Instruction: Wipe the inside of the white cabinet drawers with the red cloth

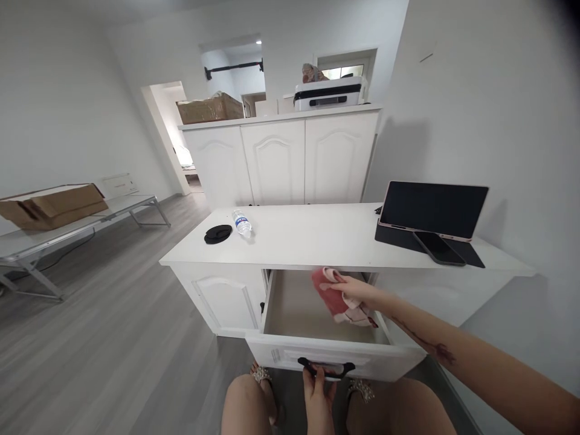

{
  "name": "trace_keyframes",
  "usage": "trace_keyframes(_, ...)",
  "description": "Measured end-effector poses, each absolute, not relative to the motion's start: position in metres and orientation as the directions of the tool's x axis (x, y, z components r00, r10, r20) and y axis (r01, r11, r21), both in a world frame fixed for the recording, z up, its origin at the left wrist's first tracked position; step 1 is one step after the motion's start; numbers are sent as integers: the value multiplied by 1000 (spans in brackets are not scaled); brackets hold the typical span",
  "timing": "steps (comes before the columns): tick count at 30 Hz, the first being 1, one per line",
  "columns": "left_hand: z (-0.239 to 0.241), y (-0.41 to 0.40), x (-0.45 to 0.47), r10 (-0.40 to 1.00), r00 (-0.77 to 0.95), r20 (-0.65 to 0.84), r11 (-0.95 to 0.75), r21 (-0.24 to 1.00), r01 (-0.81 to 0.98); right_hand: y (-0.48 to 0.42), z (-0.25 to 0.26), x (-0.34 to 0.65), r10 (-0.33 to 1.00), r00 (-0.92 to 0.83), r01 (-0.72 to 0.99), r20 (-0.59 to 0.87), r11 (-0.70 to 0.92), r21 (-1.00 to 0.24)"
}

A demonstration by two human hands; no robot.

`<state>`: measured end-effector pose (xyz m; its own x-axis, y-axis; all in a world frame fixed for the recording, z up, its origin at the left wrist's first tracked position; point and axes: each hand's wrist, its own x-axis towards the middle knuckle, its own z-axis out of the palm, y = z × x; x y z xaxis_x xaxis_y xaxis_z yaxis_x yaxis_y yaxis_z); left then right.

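Note:
A white drawer [290, 314] of the low cabinet stands pulled out in front of me. My left hand [318, 386] grips its black handle [327, 367] from below, fingers curled round it. My right hand [351, 291] reaches into the drawer's right side and presses a pink and red cloth [333, 296] against the drawer's inside, fingers closed on the cloth. The drawer's floor looks bare apart from the cloth. My knees show at the bottom edge.
On the cabinet top [317, 235] lie a water bottle [241, 223], a black round lid [218, 234], a tablet on a keyboard case [432, 211] and a phone [438, 248]. Tall white cupboards [281, 160] with a printer [328, 92] stand behind. A folding table with a cardboard box [52, 205] sits left.

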<state>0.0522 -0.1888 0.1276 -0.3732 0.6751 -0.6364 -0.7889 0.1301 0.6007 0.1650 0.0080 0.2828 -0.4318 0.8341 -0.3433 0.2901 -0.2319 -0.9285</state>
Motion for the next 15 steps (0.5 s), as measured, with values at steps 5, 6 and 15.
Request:
trace_keyframes(5,137,-198,62,636,-434,-638,82,615,-784,-2,253,117,784,-599,647,-165,352,-676)
trace_keyframes(6,137,-198,63,643,-438,-628,77,622,-779,-8,249,108,734,-656,657,-177,439,-613)
trace_keyframes(15,128,-195,63,603,-450,-658,71,607,-792,-33,211,66,274,-861,503,-429,586,-635)
